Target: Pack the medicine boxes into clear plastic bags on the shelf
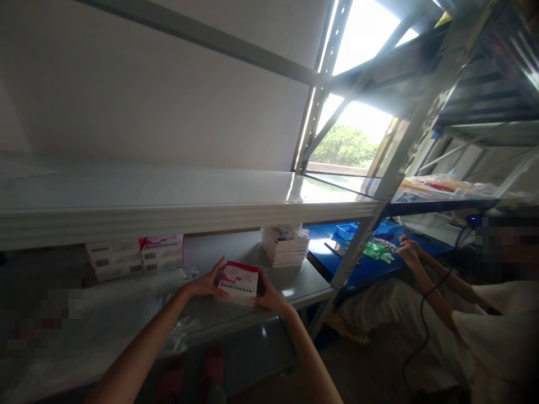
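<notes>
Between my two hands is a small pink and white printed box (239, 279), at the front of a grey metal shelf (223, 244). My left hand (206, 285) grips its left side, thumb toward the front edge. On the opposite side, my right hand (270, 293) has its fingers wrapped round the right end. Whether the box touches the shelf or is held just above it, I cannot tell. Beyond it to the right stands a stack of white boxes (288, 247). Clear plastic wrap (138, 294) lies beside my left forearm.
More pink and white boxes (162, 251) are stacked at the left under a thick upper shelf (189, 216). A slanted metal upright (357, 247) stands to the right. Past it, another person's hands (408, 249) are over a blue table (328, 255) with green-wrapped items (379, 251).
</notes>
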Tool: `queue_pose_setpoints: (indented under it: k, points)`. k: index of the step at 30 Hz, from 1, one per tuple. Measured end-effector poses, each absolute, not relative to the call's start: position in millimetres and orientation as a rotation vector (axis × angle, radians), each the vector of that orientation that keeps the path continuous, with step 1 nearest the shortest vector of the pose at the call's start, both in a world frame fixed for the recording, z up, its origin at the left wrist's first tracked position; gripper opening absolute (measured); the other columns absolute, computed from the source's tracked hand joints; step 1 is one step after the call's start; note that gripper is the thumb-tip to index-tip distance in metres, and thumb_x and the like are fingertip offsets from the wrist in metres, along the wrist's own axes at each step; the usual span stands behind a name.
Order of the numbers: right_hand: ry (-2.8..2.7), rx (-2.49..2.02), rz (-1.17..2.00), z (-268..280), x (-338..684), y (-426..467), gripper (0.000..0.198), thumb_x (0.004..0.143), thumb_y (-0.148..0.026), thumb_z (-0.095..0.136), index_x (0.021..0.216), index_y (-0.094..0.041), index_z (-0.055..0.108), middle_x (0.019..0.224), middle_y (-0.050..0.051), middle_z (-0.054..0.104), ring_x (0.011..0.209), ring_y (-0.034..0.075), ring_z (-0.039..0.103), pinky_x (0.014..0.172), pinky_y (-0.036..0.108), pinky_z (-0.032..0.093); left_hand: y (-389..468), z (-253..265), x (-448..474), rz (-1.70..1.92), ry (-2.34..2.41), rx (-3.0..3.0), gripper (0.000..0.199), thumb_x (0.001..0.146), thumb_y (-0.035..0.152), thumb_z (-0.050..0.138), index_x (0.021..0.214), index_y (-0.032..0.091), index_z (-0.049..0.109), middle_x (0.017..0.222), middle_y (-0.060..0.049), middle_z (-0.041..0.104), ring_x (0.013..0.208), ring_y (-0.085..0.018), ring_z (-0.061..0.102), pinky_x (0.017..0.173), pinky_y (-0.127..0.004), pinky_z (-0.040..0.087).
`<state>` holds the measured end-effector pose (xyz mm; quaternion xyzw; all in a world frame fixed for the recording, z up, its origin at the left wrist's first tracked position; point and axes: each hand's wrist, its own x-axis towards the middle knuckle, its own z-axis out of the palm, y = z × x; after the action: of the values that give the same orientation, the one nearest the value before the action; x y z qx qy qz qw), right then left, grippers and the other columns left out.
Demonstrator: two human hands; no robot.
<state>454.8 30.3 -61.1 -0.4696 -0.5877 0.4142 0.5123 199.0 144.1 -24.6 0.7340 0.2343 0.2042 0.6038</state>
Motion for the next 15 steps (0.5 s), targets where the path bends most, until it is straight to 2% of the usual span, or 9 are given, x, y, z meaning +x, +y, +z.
queue_pose_setpoints:
  k: [3, 6, 8, 10, 13, 15]
  points:
    - [-1.085, -1.13, 1.137, -58, 475, 34, 0.067, 0.065, -0.058, 0.068, 0.12, -0.023, 0.052, 0.114, 0.011, 0.061, 0.103, 0.028, 0.061, 0.093, 0.05, 0.044, 150, -26, 199, 0.444, 0.571, 1.717, 0.104, 0.051, 0.017, 0.079, 0.141, 0.028, 0.028, 0.143, -0.012, 0.039, 0.117, -0.024, 0.053, 0.098, -0.038, 0.043]
    - [-0.856, -1.206, 1.015, -62, 481, 37, 0.055, 0.062, -0.061, 0.067, 0.098, -0.02, 0.06, 0.099, 0.01, 0.065, 0.086, 0.028, 0.065, 0.084, 0.049, 0.049, 159, -28, 199, 0.393, 0.607, 1.762, 0.11, 0.045, 0.018, 0.081, 0.141, 0.029, 0.027, 0.144, -0.012, 0.037, 0.118, -0.024, 0.051, 0.1, -0.038, 0.04]
    - [-0.93, -1.212, 0.882, -65, 473, 37, 0.05, 0.059, -0.055, 0.072, 0.094, -0.021, 0.061, 0.1, 0.01, 0.064, 0.094, 0.029, 0.063, 0.089, 0.049, 0.047, 165, -30, 200, 0.353, 0.587, 1.755, 0.113, 0.044, 0.019, 0.081, 0.141, 0.03, 0.026, 0.145, -0.011, 0.035, 0.119, -0.025, 0.05, 0.101, -0.039, 0.04]
    - [-1.071, -1.175, 0.749, -67, 459, 37, 0.051, 0.06, -0.047, 0.074, 0.102, -0.022, 0.06, 0.11, 0.009, 0.062, 0.108, 0.029, 0.056, 0.098, 0.047, 0.041, 169, -34, 201, 0.342, 0.559, 1.744, 0.114, 0.044, 0.021, 0.082, 0.142, 0.029, 0.025, 0.144, -0.012, 0.035, 0.121, -0.025, 0.048, 0.101, -0.039, 0.039]
    - [-1.24, -1.098, 0.695, -66, 438, 38, 0.066, 0.062, -0.04, 0.076, 0.121, -0.025, 0.052, 0.129, 0.008, 0.051, 0.124, 0.028, 0.044, 0.107, 0.044, 0.033, 165, -38, 203, 0.407, 0.566, 1.755, 0.114, 0.044, 0.021, 0.082, 0.142, 0.025, 0.025, 0.143, -0.013, 0.037, 0.123, -0.026, 0.046, 0.102, -0.039, 0.038]
    - [-1.266, -1.049, 0.76, -66, 430, 38, 0.079, 0.06, -0.042, 0.077, 0.13, -0.025, 0.043, 0.138, 0.009, 0.043, 0.128, 0.028, 0.039, 0.107, 0.044, 0.032, 157, -38, 203, 0.469, 0.576, 1.77, 0.108, 0.046, 0.02, 0.082, 0.141, 0.024, 0.029, 0.142, -0.013, 0.04, 0.123, -0.026, 0.046, 0.102, -0.039, 0.038]
